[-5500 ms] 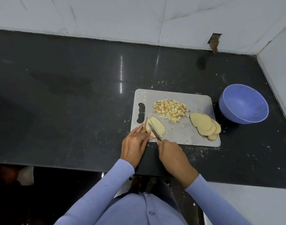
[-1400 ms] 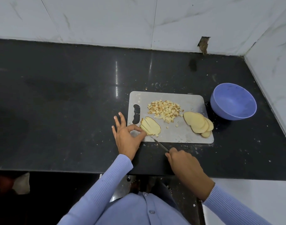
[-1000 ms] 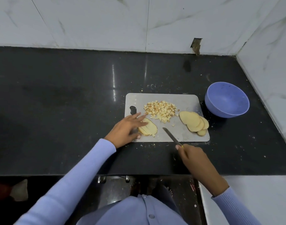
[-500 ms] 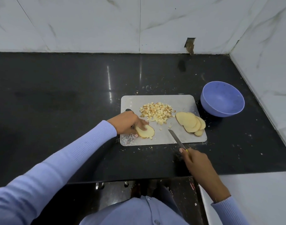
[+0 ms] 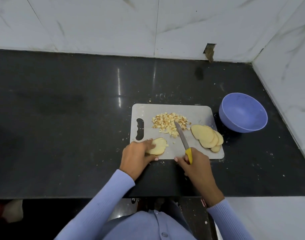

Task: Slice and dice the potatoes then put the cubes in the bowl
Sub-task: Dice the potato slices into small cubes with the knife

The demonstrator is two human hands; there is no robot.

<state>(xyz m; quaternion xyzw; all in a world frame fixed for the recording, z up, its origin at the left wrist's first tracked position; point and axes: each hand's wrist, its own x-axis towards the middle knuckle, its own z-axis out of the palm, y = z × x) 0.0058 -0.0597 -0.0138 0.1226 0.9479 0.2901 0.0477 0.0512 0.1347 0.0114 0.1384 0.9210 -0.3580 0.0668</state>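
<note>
Knife point(image 5: 182, 137) now over board point(image 5: 196, 110); left hand point(image 5: 138, 153) turned slices point(image 5: 157, 146).

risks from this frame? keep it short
1. The left hand holds the strip-cut potato slices at the grey cutting board's near-left corner; pieces may fall off.
2. The yellow-handled knife in the right hand could scatter the diced cube pile under its tip.

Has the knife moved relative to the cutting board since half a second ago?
Yes. The knife has swung inward over the cutting board; its tip now reaches the diced cubes.
</note>
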